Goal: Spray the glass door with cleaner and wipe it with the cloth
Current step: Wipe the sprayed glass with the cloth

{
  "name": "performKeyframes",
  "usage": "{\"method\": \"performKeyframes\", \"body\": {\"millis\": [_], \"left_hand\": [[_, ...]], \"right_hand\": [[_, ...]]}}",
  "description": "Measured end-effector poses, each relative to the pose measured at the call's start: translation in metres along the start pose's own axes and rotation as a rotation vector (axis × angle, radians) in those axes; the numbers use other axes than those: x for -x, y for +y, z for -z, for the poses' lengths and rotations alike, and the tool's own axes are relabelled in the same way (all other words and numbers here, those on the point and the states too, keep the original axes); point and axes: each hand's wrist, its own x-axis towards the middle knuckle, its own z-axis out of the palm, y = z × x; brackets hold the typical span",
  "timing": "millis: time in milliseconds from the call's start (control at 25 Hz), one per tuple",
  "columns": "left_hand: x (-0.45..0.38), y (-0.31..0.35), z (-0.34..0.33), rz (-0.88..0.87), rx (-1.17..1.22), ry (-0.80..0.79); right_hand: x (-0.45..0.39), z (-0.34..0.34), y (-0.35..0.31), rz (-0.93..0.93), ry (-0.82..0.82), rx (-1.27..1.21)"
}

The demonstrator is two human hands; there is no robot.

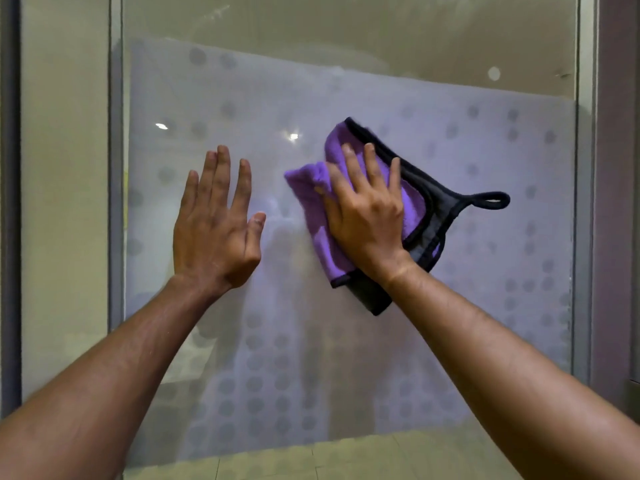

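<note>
Head view: the right hand (367,216) presses a purple cloth (412,206) flat on the middle of the glass door (346,81), fingers spread. The cloth looks soft, light and fluffy, with a black edge and a loop; a flat palm should move it best. The left hand (214,230), fingers straight, rests beside it on smooth, hard, dotted glass.

Two bare forearms, no sleeves in view; left hand (216,225), right hand (367,216), ringless fingers, short nails

Cloth (412,202): fluffy purple microfibre, black-edged. Glass door (346,81): glossy, frosted dotted band.
</note>
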Motion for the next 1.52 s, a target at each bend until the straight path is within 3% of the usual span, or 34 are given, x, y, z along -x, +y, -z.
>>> {"method": "performKeyframes", "body": {"millis": [160,360,600,720,1080,1200,1360,1520], "left_hand": [[0.0,0.0,-0.001,0.004,0.004,0.004],[0.0,0.002,0.0,0.01,0.005,-0.01],[-0.001,0.002,0.001,0.012,0.005,-0.029],[-0.001,0.002,0.007,0.011,0.024,-0.069],[0.008,-0.002,0.043,-0.002,0.183,-0.186],[0.019,0.002,0.061,-0.063,0.37,-0.143],[0.019,0.011,0.079,-0.071,0.675,-0.278],[0.024,0.007,0.093,-0.008,0.79,-0.352]], "right_hand": [[0.021,0.012,0.056,-0.341,-0.129,0.012],[0.057,0.025,0.065,-0.566,-0.103,-0.109],[0.089,0.018,-0.002,-0.205,-0.081,-0.145],[0.105,0.024,-0.02,-0.142,-0.14,-0.149],[0.092,0.047,-0.034,-0.205,-0.147,-0.118],[0.091,0.054,-0.047,-0.216,-0.159,-0.114],[0.094,0.064,-0.071,-0.243,-0.178,-0.153],[0.095,0.078,-0.088,-0.285,-0.187,-0.178]]}}
